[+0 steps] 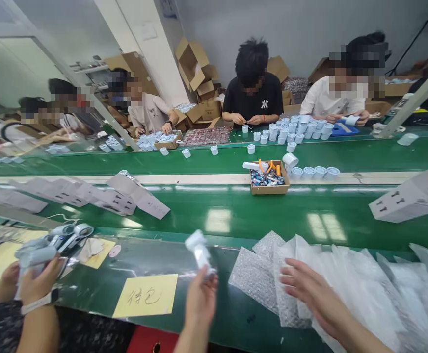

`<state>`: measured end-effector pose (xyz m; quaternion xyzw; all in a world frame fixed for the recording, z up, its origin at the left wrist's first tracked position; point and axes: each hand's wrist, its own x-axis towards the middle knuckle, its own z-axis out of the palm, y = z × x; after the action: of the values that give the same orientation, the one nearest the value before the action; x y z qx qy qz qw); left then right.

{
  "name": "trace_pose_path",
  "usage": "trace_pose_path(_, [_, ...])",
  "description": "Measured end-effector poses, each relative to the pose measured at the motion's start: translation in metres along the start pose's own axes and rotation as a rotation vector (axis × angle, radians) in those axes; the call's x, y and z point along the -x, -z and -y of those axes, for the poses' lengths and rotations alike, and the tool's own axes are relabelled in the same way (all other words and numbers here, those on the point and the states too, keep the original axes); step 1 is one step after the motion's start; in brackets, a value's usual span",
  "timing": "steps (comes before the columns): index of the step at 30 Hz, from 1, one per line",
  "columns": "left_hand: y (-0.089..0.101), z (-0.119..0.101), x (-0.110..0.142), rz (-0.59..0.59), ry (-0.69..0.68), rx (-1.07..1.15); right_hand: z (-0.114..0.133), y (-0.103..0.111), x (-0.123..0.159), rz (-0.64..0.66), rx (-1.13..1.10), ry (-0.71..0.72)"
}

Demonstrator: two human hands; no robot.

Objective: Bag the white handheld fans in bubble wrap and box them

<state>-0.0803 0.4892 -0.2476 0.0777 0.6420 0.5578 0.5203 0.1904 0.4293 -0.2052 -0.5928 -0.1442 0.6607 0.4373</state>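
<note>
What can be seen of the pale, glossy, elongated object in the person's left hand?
The pale bluish-white, glossy, elongated object looks like smooth plastic, with a bulkier upper end and a bright, shiny patch along its middle. It tilts, upper end leaning toward the picture's left. The person's left hand grips its lower end, hiding part of it. In the picture it appears against the dark green worktable, above and right of the yellow handwritten paper sheet. Blur hides finer details.

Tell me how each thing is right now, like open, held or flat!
Left hand: closed around pale device
Pale device: held, tilted
Bubble wrap: piled, overlapping
Right hand: open, above bubble wrap
Yellow paper: flat, written on
Small cardboard box: open, filled
</note>
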Motion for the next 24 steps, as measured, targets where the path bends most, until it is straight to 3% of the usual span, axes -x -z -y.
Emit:
trace_pose_path(2, [-0.016, 0.046, 0.05, 0.245, 0.205, 0.01, -0.006, -0.038, -0.017, 0.103, -0.169, -0.11])
trace_pose_path(4, [-0.027, 0.083, 0.081, 0.494, 0.248, -0.116, -0.007, -0.052, -0.028, 0.104, -0.207, -0.127])
trace_pose_path(5, [-0.029, 0.097, 0.087, 0.575, 0.184, -0.231, -0.006, -0.049, -0.03, 0.082, -0.207, -0.115])
trace_pose_path(7, [-0.027, 0.111, 0.081, 0.648, -0.091, -0.583, 0.001, -0.029, -0.026, 0.029, -0.215, -0.082])
trace_pose_path(10, [-0.011, 0.11, 0.043, 0.66, -0.607, -1.246, 0.017, 0.013, -0.005, 0.036, -0.234, -0.068])
trace_pose_path(12, [0.0, 0.1, 0.015, 0.656, -0.783, -1.532, 0.023, 0.033, 0.012, 0.06, -0.216, -0.095])
trace_pose_path(15, [0.01, 0.079, -0.013, 0.586, -0.82, -1.635, 0.021, 0.051, 0.033, 0.034, -0.204, -0.147])
trace_pose_path(17, [0.014, 0.07, -0.018, 0.551, -0.826, -1.625, 0.013, 0.058, 0.041, -0.007, -0.22, -0.193])
trace_pose_path(20, [0.025, 0.071, -0.005, 0.618, -0.832, -1.609, -0.001, 0.07, 0.048, -0.007, -0.238, -0.25])
trace_pose_path(24, [0.04, 0.087, 0.019, 0.73, -0.817, -1.585, -0.01, 0.078, 0.054, 0.159, -0.192, -0.26])
